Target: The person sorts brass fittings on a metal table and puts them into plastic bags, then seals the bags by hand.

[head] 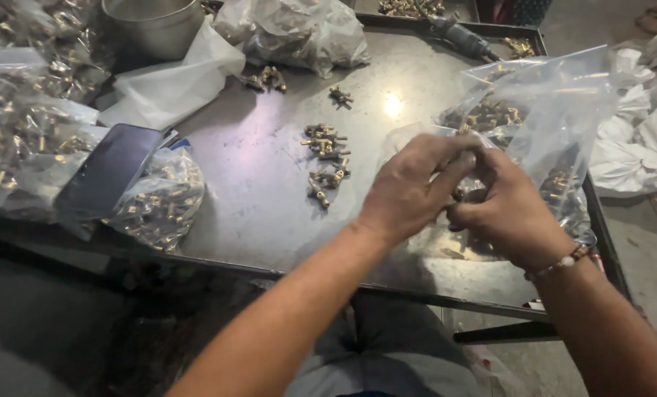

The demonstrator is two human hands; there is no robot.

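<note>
My left hand [409, 187] and right hand [509, 213], nearest me, pinch the mouth of a clear plastic bag of small brass fittings [556, 110], held upright, I judge, so nothing spills; the bag rises just beyond my fingers, on the grey metal tray table [255, 169].

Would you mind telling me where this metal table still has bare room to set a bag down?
Bare table lies between the phone on its bag and the loose brass fittings. Another patch lies behind, near the light glare. The left edge is crowded with filled bags; both hands and a clear bag fill the right.
</note>
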